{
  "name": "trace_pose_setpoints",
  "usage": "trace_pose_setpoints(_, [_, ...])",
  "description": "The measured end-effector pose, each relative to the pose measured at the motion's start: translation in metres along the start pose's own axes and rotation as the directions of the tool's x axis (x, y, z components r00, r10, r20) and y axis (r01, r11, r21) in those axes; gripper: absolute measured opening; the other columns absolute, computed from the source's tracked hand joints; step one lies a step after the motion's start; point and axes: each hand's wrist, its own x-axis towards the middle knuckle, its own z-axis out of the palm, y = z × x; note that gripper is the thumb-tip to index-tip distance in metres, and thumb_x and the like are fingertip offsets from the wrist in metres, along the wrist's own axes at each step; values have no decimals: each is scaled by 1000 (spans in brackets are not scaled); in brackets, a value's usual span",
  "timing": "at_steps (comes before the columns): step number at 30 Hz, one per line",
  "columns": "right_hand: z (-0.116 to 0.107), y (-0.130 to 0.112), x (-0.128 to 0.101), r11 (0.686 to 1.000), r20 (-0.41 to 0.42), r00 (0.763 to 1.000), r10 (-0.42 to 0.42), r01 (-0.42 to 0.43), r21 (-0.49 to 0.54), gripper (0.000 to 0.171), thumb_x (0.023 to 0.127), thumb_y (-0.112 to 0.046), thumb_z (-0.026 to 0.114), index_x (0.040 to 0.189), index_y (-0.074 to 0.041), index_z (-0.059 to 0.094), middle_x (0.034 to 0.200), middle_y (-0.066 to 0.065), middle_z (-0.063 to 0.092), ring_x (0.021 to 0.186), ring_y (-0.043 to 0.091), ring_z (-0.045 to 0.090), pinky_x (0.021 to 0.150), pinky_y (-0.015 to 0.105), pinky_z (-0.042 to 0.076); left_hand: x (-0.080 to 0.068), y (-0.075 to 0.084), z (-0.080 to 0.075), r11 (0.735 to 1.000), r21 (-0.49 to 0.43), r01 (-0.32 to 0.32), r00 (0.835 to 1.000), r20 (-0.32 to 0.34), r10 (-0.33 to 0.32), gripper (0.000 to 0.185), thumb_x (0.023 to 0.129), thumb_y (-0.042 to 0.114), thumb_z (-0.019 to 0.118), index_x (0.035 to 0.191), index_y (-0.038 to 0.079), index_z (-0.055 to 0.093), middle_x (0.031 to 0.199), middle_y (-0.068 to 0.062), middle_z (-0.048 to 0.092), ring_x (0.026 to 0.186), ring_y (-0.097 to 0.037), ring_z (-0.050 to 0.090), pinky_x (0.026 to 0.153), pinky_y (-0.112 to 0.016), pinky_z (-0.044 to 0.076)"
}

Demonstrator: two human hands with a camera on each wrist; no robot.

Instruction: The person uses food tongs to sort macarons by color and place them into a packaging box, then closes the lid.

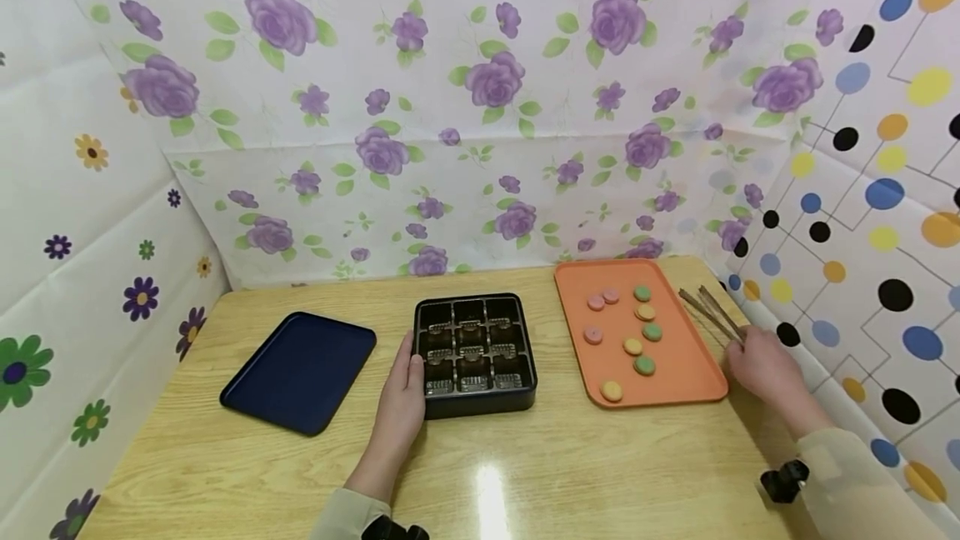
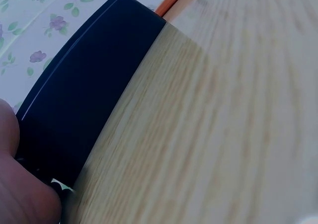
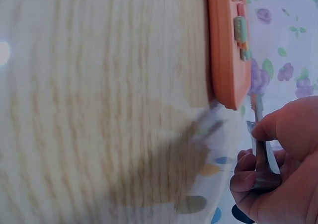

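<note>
My left hand (image 1: 403, 398) rests along the left wall of a black square box (image 1: 480, 403), its fingers fairly straight against the side. A clear plastic insert (image 1: 471, 352) splits the box into several compartments, and none shows a macaron. In the left wrist view, the thumb (image 2: 7, 129) touches the box's dark side wall (image 2: 94, 80). At the right, my right hand (image 1: 765, 365) holds metal tongs (image 1: 711, 311), their two tips apart beyond the right edge of an orange tray (image 1: 693, 382). Pink, yellow and green macarons (image 1: 644, 365) lie spread on that tray.
A dark blue tray (image 1: 300, 373) lies on the wooden table (image 1: 585, 473) to the left of the box. Flowered cloth (image 1: 375, 207) hangs behind the table, and dotted cloth (image 1: 862, 290) stands close beside my right hand.
</note>
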Motion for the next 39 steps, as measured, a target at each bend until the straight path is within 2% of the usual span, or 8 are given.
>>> trace_pose_setpoints(4, [-2, -1, -3, 1000, -32, 999, -16, 17, 11, 44, 112, -12, 42, 132, 26, 52, 96, 36, 66, 76, 40, 63, 64, 53, 53, 0, -1, 1, 1000, 3, 3, 1000, -6, -3, 59, 124, 32, 32, 180, 22, 15, 184, -10, 15, 167, -41, 16, 131, -68, 19])
trace_pose_setpoints(7, [-2, -5, -5, 999, -62, 998, -31, 33, 22, 48, 113, -13, 45, 138, 27, 50, 108, 42, 65, 83, 42, 65, 69, 57, 55, 0, -2, 1, 1000, -1, 2, 1000, -9, -2, 59, 124, 32, 32, 180, 22, 15, 184, -10, 15, 167, -41, 16, 131, -68, 19])
trace_pose_setpoints(10, [-1, -8, -7, 998, -84, 996, -40, 44, 42, 50, 114, -15, 46, 141, 26, 50, 109, 41, 66, 81, 39, 65, 68, 55, 55, 0, -2, 2, 1000, -5, 0, 1000, -9, 0, 59, 124, 33, 32, 180, 22, 15, 184, -10, 14, 167, -41, 16, 131, -68, 19])
trace_pose_setpoints(19, [0, -19, -11, 994, -112, 991, -72, 80, 71, 49, 116, -16, 49, 140, 26, 52, 94, 28, 68, 68, 28, 59, 59, 43, 49, -1, -2, 2, 1000, -1, 6, 1000, -8, -6, 59, 124, 34, 31, 180, 22, 15, 184, -10, 15, 167, -41, 16, 131, -68, 18])
trace_pose_setpoints(22, [1, -24, -13, 992, -124, 989, -84, 95, 87, 47, 116, -15, 53, 140, 26, 53, 95, 28, 68, 70, 27, 59, 59, 41, 48, -1, -1, 2, 1000, -3, 5, 1000, -7, -5, 59, 124, 34, 31, 180, 22, 14, 184, -10, 15, 167, -41, 15, 131, -68, 18])
trace_pose_setpoints(28, [4, -29, -15, 990, -138, 986, -97, 109, 84, 46, 116, -18, 58, 139, 23, 55, 115, 39, 65, 88, 40, 66, 74, 58, 55, -2, -3, 2, 1000, 0, 0, 1000, -7, 0, 59, 124, 33, 31, 180, 21, 15, 184, -11, 14, 167, -41, 15, 131, -68, 18])
trace_pose_setpoints(32, [4, -34, -15, 992, -140, 985, -100, 109, 59, 46, 116, -22, 59, 140, 18, 58, 116, 37, 66, 97, 46, 67, 78, 65, 54, -2, -4, 3, 1000, 0, 3, 1000, -7, -3, 59, 124, 34, 31, 180, 21, 15, 184, -10, 14, 167, -41, 14, 131, -67, 18])
trace_pose_setpoints(39, [5, -44, -16, 987, -106, 985, -138, 146, 70, 42, 116, -22, 62, 139, 13, 62, 101, 22, 68, 82, 32, 62, 66, 47, 50, -2, -4, 2, 1000, 2, -12, 1000, -5, 12, 59, 125, 33, 31, 180, 20, 14, 184, -10, 14, 168, -40, 14, 132, -66, 17])
